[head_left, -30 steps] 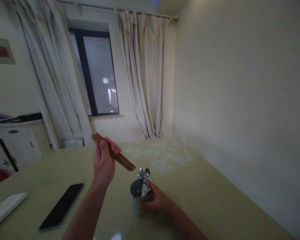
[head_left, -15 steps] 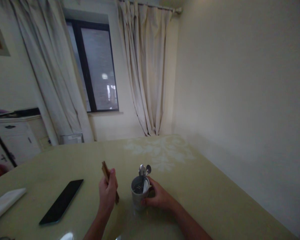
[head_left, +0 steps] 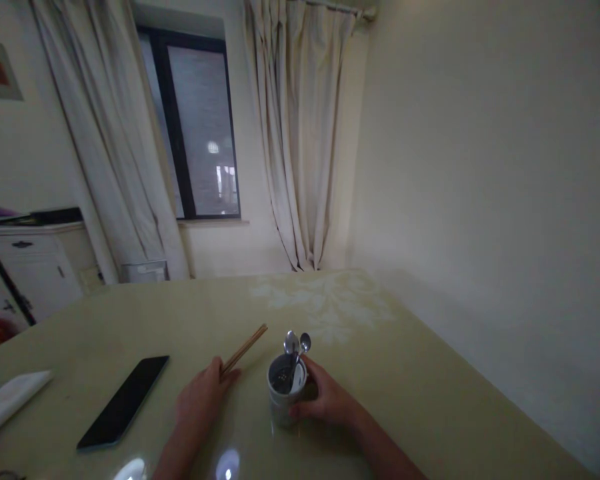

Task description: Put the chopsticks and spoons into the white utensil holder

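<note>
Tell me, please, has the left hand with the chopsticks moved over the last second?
Yes. The left hand has dropped from above the cup down to the table, chopsticks in its grip, level with the phone.

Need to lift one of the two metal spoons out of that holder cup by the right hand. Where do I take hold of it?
Pinch a spoon by its bowl end, coming from straight above. Both stand handle-down in the cup, so only the bowls clear the rim. The right hand already wraps the cup's side and probably steadies it.
</note>
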Motion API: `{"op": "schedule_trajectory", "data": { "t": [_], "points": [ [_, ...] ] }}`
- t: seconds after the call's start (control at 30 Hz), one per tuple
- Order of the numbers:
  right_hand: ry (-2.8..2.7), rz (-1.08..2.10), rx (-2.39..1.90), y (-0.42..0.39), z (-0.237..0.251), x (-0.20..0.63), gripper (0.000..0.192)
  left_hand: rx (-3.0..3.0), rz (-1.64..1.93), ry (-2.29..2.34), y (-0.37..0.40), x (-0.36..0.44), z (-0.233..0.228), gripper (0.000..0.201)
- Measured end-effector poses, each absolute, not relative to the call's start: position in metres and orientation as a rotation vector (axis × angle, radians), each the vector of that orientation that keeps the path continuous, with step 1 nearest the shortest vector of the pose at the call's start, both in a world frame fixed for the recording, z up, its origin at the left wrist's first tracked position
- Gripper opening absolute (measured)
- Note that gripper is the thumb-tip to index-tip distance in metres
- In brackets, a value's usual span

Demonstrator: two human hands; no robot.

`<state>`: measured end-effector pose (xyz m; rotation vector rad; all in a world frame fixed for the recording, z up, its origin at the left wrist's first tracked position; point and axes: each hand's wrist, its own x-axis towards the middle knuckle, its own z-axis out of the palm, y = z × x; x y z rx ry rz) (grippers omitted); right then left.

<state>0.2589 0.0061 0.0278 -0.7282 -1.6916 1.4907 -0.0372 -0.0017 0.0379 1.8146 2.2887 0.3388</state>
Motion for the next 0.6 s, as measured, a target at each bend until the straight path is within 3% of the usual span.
{"op": "schedule_trajectory", "data": {
  "t": [0.13,0.3,0.43,0.6],
  "points": [
    [-1.711,1.458,-0.768,0.005,0.029,0.260,0.106,1.967,0.237,2.339,-0.003,-0.044,0.037,0.040],
    [-1.712,1.436,-0.805,0.003,0.033,0.261,0.108,2.056,0.217,2.477,-0.007,-0.034,0.030,0.055],
    [-1.711,1.456,-0.772,0.003,0.034,0.260,0.106,2.128,0.253,2.319,-0.009,-0.023,0.014,0.068],
    [-1.732,1.404,-0.774,0.005,0.029,0.261,0.107,2.222,0.227,2.112,-0.003,-0.024,0.003,0.070]
  ]
}}
